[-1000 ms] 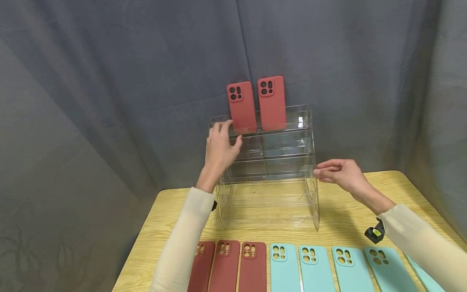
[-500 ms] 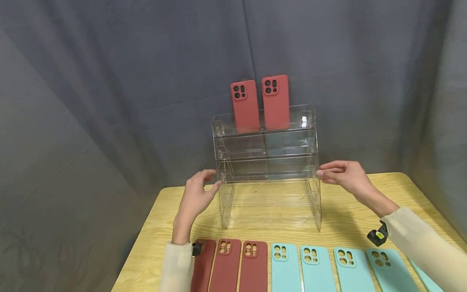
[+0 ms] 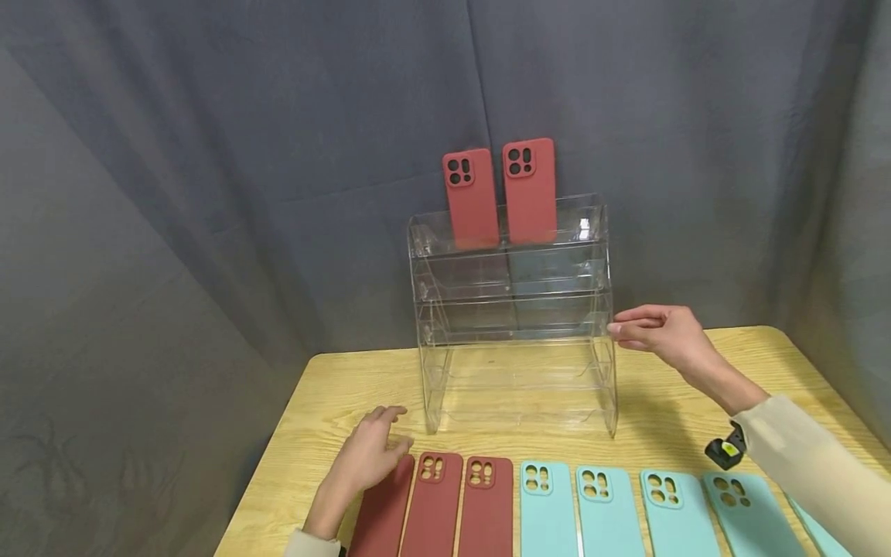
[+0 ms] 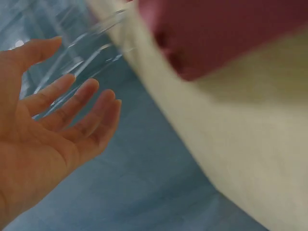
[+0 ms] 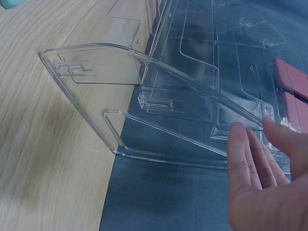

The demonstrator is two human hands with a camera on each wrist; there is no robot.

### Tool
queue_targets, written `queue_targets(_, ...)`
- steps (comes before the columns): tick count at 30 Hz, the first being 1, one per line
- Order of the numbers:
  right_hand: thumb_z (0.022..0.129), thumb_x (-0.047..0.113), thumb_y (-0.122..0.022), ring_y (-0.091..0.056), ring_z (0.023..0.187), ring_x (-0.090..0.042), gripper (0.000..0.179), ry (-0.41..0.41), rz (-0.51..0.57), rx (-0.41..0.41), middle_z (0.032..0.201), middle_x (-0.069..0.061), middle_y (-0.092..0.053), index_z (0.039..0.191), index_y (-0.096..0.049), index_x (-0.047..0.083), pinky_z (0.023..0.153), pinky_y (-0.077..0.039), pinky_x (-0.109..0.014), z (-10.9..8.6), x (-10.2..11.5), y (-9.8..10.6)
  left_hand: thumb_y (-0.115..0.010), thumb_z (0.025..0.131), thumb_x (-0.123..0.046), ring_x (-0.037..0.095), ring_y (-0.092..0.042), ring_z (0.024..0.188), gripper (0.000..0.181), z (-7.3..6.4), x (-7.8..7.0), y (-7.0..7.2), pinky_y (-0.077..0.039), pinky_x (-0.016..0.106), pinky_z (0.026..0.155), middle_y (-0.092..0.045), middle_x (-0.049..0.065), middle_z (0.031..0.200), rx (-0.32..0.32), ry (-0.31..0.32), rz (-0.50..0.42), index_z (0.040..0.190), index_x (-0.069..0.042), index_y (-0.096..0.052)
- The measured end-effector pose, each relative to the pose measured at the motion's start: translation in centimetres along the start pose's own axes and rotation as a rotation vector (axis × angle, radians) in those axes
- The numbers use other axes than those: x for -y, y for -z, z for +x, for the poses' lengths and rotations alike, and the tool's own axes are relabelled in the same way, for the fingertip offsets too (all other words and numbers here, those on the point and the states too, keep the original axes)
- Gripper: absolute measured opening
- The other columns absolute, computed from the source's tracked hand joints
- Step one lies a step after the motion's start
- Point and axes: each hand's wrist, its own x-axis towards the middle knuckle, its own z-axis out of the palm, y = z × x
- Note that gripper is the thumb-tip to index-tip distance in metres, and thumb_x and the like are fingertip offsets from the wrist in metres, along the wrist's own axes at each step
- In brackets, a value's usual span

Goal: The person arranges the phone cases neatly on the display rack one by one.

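My left hand (image 3: pixel 367 452), fingers spread and relaxed, hovers at the top end of the leftmost dark red phone case (image 3: pixel 381 510), hiding its camera cutouts. In the left wrist view the palm holds nothing. My right hand (image 3: pixel 661 340) pinches the right side edge of a clear acrylic tiered rack (image 3: pixel 515 296); the right wrist view puts thumb and fingers at the side panel (image 5: pixel 192 86). Two red phone cases, a left one (image 3: pixel 472 205) and a right one (image 3: pixel 530 193), lean side by side on the rack's top tier.
Two more dark red cases, a middle one (image 3: pixel 431 503) and a right one (image 3: pixel 487 507), lie flat along the wooden table's (image 3: pixel 348 387) front. Several mint cases (image 3: pixel 548 510) continue the row rightward. A grey curtain (image 3: pixel 313 155) hangs close behind the rack.
My left hand has come down from beside the top-tier red case, past the rack's left side, to the leftmost dark red case. The right hand has stayed at the rack's edge.
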Motion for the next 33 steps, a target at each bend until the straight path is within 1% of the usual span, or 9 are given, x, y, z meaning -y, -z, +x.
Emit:
queue_targets(3,0.101,0.029,-0.073,-0.076,0.093,0.002,0.054,-0.007,-0.012,0.003,0.114,0.003,-0.081,0.14,-0.06,-0.007,0.087,-0.063,-0.021,0.0,-0.2,0.0,-0.078,0.096,-0.025,0.032,-0.068,0.106,0.052,-1.5,1.1,-1.0,-0.061,0.05,0.086,-0.065,0.024,0.133,0.068,0.007,0.013,0.14,-0.003,-0.063)
queue_targets(5,0.101,0.03,-0.073,-0.076,0.092,0.003,0.055,-0.007,-0.024,-0.002,0.115,0.001,-0.081,0.14,-0.06,-0.006,0.086,-0.063,-0.02,0.0,-0.4,0.1,-0.08,0.094,-0.028,0.039,-0.066,0.118,0.055,-2.4,1.4,-1.5,-0.06,0.056,0.091,-0.063,0.024,0.136,0.105,0.015,0.033,0.14,-0.004,-0.063)
queue_targets(9,0.101,0.029,-0.073,-0.076,0.091,0.004,0.055,0.001,-0.027,-0.013,0.116,-0.002,-0.081,0.14,-0.059,-0.007,0.086,-0.063,-0.02,-0.1,-0.6,0.2,-0.083,0.092,-0.033,0.048,-0.056,0.131,0.059,-3.4,1.5,-2.1,-0.056,0.065,0.097,-0.058,0.024,0.142,0.156,0.061,0.049,0.142,-0.009,-0.063)
queue_targets(12,0.101,0.031,-0.073,-0.076,0.092,0.003,0.055,0.004,-0.029,-0.016,0.115,-0.002,-0.081,0.139,-0.06,-0.007,0.086,-0.063,-0.021,-0.2,-0.6,0.2,-0.083,0.091,-0.037,0.049,-0.054,0.134,0.063,-3.8,1.6,-2.3,-0.055,0.067,0.098,-0.055,0.026,0.146,0.193,0.091,0.05,0.144,-0.01,-0.062)
queue_targets(16,0.099,0.036,-0.075,-0.077,0.093,0.001,0.057,-0.002,-0.034,-0.015,0.112,0.002,-0.081,0.137,-0.061,-0.006,0.087,-0.063,-0.022,-0.3,-0.6,0.1,-0.083,0.091,-0.038,0.053,-0.049,0.14,0.068,-4.1,1.7,-2.4,-0.051,0.07,0.103,-0.049,0.031,0.154,0.253,0.117,0.026,0.148,-0.011,-0.058)
queue_targets(19,0.099,0.036,-0.075,-0.077,0.093,0.001,0.057,0.0,-0.034,-0.015,0.109,0.006,-0.081,0.136,-0.062,-0.005,0.088,-0.063,-0.023,-0.3,-0.6,0.1,-0.083,0.091,-0.037,0.055,-0.048,0.141,0.071,-4.1,1.5,-2.4,-0.05,0.072,0.103,-0.044,0.033,0.158,0.285,0.126,0.01,0.151,-0.01,-0.056)
queue_targets(24,0.1,0.034,-0.074,-0.076,0.092,0.002,0.056,0.01,-0.029,-0.016,0.112,0.002,-0.081,0.137,-0.061,-0.006,0.087,-0.063,-0.022,-0.1,-0.5,0.1,-0.082,0.089,-0.029,0.059,-0.045,0.142,0.073,-3.9,1.0,-2.0,-0.05,0.075,0.098,-0.041,0.031,0.161,0.331,0.149,0.058,0.154,-0.012,-0.053)
queue_targets(28,0.101,0.03,-0.073,-0.076,0.092,0.003,0.054,0.005,-0.014,-0.011,0.115,-0.001,-0.081,0.139,-0.06,-0.007,0.086,-0.063,-0.022,0.1,-0.5,0.0,-0.083,0.083,-0.02,0.068,-0.039,0.141,0.081,-3.8,0.5,-1.7,-0.045,0.082,0.098,-0.037,0.028,0.165,0.383,0.202,0.072,0.156,-0.014,-0.05)
queue_targets(33,0.102,0.026,-0.072,-0.075,0.091,0.004,0.053,0.002,-0.002,-0.011,0.113,0.003,-0.081,0.139,-0.059,-0.008,0.086,-0.064,-0.023,0.3,-0.5,0.0,-0.088,0.078,-0.02,0.079,-0.035,0.134,0.089,-3.7,0.0,-1.8,-0.042,0.088,0.094,-0.033,0.028,0.167,0.407,0.241,0.09,0.157,-0.015,-0.048)
